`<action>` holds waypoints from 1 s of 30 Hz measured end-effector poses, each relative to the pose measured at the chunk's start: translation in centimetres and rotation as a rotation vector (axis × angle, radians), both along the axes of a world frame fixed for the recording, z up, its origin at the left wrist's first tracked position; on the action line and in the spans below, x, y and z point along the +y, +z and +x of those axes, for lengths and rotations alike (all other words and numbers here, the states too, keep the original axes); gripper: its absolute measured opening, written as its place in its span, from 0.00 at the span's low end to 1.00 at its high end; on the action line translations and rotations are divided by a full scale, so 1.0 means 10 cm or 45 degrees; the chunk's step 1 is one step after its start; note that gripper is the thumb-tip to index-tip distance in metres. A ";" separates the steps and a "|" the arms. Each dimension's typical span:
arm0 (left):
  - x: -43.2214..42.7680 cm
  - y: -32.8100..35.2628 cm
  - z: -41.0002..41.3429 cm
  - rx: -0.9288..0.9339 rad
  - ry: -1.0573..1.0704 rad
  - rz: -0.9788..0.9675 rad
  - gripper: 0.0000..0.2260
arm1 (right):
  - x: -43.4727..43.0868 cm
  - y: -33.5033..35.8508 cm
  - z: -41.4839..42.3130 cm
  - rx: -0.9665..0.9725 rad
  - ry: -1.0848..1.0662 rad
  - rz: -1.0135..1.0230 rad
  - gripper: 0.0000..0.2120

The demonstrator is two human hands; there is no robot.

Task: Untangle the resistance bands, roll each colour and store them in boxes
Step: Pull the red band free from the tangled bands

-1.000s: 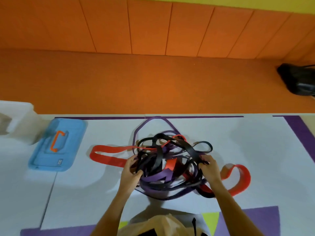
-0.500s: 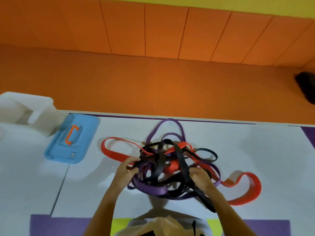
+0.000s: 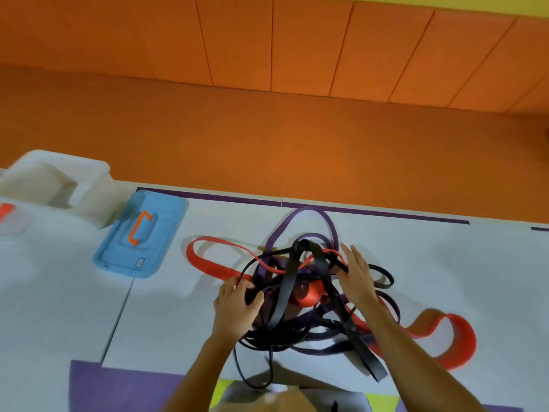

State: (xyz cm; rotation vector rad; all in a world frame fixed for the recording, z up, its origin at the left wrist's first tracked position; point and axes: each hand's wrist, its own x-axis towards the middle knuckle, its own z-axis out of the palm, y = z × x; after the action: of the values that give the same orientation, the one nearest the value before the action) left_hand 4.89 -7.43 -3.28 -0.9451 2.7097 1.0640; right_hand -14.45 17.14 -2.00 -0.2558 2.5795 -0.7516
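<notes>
A tangle of resistance bands lies on the white mat in front of me. Black bands (image 3: 322, 267) rise to a peak in the middle, and one black end trails toward me. A purple band (image 3: 303, 212) loops out at the far side. A wide red band (image 3: 209, 264) runs through the pile, from a loop on the left to a curl on the right. My left hand (image 3: 236, 309) grips black strands at the pile's left edge. My right hand (image 3: 356, 273) rests on the upper right of the pile with straight fingers, the thumb against a black strand.
A blue box lid (image 3: 148, 254) with an orange handle lies on the mat to the left. Behind it stands a translucent white box (image 3: 98, 185), and another container (image 3: 12, 224) shows at the far left edge. Orange padded floor and wall lie beyond the mat.
My right hand has moved from the pile's near right side up to its upper right, and its fingers have straightened. The black strands now stand higher in the middle. My left hand stays on the left edge.
</notes>
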 end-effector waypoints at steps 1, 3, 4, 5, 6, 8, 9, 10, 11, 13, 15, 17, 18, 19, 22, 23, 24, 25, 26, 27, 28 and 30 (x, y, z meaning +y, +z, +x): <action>0.02 0.00 -0.03 0.082 -0.037 -0.064 0.10 | -0.05 -0.03 -0.06 -0.078 0.054 -0.015 0.30; 0.06 0.00 -0.15 0.127 -0.091 -0.101 0.11 | -0.10 -0.10 -0.14 -0.226 0.142 -0.010 0.26; 0.08 0.01 -0.23 0.074 -0.097 -0.066 0.13 | -0.11 -0.12 -0.16 -0.211 0.199 0.050 0.24; 0.11 0.02 -0.31 0.001 -0.101 -0.018 0.15 | -0.10 -0.11 -0.16 -0.151 0.230 0.093 0.22; 0.15 0.03 -0.40 -0.052 -0.114 0.011 0.18 | -0.10 -0.11 -0.17 -0.031 0.269 0.108 0.20; 0.24 0.04 -0.57 -0.088 -0.183 -0.037 0.21 | -0.07 -0.13 -0.13 0.118 0.400 0.105 0.18; 0.29 0.05 -0.63 -0.096 -0.223 -0.088 0.21 | -0.04 -0.14 -0.12 0.148 0.506 0.107 0.21; 0.33 0.05 -0.68 -0.097 -0.261 -0.120 0.18 | 0.00 -0.15 -0.11 0.120 0.526 0.104 0.21; 0.35 0.05 -0.72 -0.078 -0.286 -0.116 0.15 | 0.04 -0.14 -0.07 0.067 0.459 0.105 0.21; 0.35 0.04 -0.73 0.014 -0.320 -0.055 0.07 | 0.11 -0.13 -0.05 0.003 0.314 0.072 0.17; 0.32 0.01 -0.65 0.112 -0.336 0.053 0.08 | 0.14 -0.12 -0.03 -0.055 0.204 0.005 0.13; 0.28 -0.02 -0.54 0.136 -0.264 0.242 0.10 | 0.10 -0.11 -0.06 -0.099 0.126 0.030 0.10; 0.27 -0.03 -0.50 0.134 -0.218 0.316 0.11 | 0.06 -0.10 -0.09 -0.075 0.084 0.063 0.10; 0.26 -0.03 -0.47 0.147 -0.175 0.367 0.12 | 0.02 -0.09 -0.13 -0.043 0.024 0.084 0.10; 0.20 0.00 -0.43 0.221 -0.139 0.421 0.16 | -0.06 -0.03 -0.26 -0.001 -0.190 0.112 0.09; 0.17 0.03 -0.42 0.234 -0.170 0.440 0.19 | -0.07 -0.02 -0.30 0.020 -0.234 0.112 0.09; 0.13 0.06 -0.40 0.230 -0.230 0.468 0.22 | -0.07 -0.01 -0.36 0.041 -0.269 0.108 0.09; 0.09 0.07 -0.38 0.208 -0.305 0.501 0.25 | -0.08 0.01 -0.41 0.059 -0.297 0.102 0.10; 0.06 0.08 -0.35 0.177 -0.381 0.532 0.28 | -0.08 0.04 -0.46 0.073 -0.319 0.100 0.11; 0.02 0.08 -0.32 0.144 -0.452 0.551 0.28 | -0.09 0.07 -0.51 0.087 -0.331 0.100 0.12; 0.00 0.07 -0.30 0.115 -0.520 0.550 0.27 | -0.10 0.09 -0.56 0.108 -0.338 0.103 0.13; -0.01 0.06 -0.28 0.087 -0.649 0.495 0.24 | -0.12 0.16 -0.61 0.163 -0.349 0.104 0.14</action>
State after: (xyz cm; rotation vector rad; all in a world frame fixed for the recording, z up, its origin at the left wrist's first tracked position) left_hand 2.11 -7.50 -2.65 -0.1483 2.4395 1.4293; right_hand -20.59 15.99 -0.44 0.0799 2.7953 -0.7416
